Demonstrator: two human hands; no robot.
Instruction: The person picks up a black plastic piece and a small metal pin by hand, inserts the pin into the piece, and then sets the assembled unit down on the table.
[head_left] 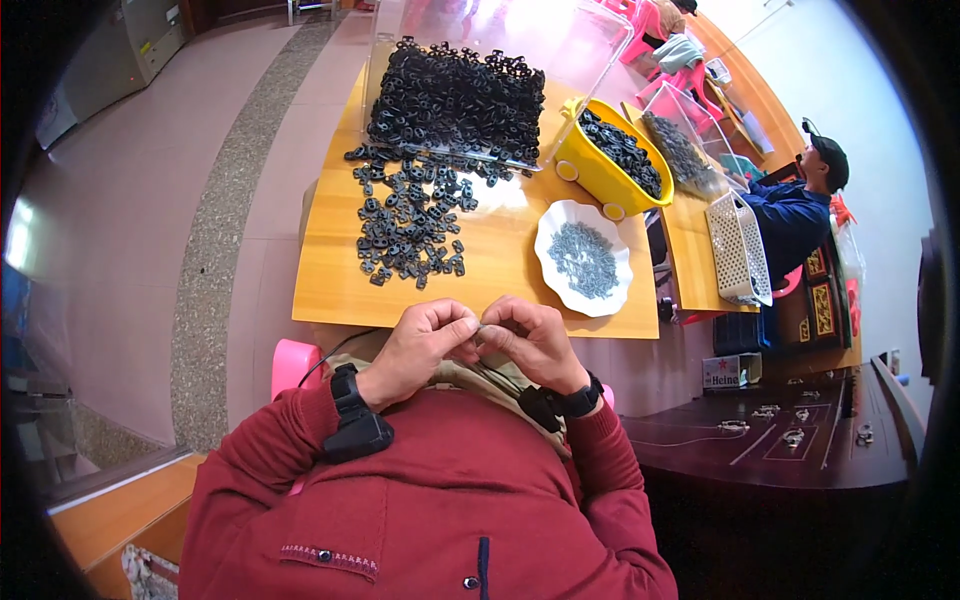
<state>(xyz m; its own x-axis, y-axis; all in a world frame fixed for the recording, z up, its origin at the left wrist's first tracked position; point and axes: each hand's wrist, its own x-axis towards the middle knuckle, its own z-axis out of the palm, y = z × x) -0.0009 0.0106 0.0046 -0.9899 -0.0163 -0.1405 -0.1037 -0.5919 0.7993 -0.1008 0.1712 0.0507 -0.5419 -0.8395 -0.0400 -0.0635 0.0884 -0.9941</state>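
Observation:
My left hand (430,340) and my right hand (530,343) meet just off the table's near edge, thumbs and fingertips pinched together. Whatever they hold is too small and too covered to make out. Beyond them on the wooden table (480,270) lies a loose spread of small black plastic parts (410,220), each with holes. They spill from a clear bin tipped toward me, which holds a large heap of the same black parts (455,100). To the right of my hands a white scalloped dish (548,262) holds many tiny grey pieces (585,258).
A yellow wheeled tub (610,175) of black parts stands at the table's right rear. Past it, a person (800,200) in dark blue sits at another table with a clear bin and a white perforated basket (738,250). A dark table (770,440) with small metal fittings is at right.

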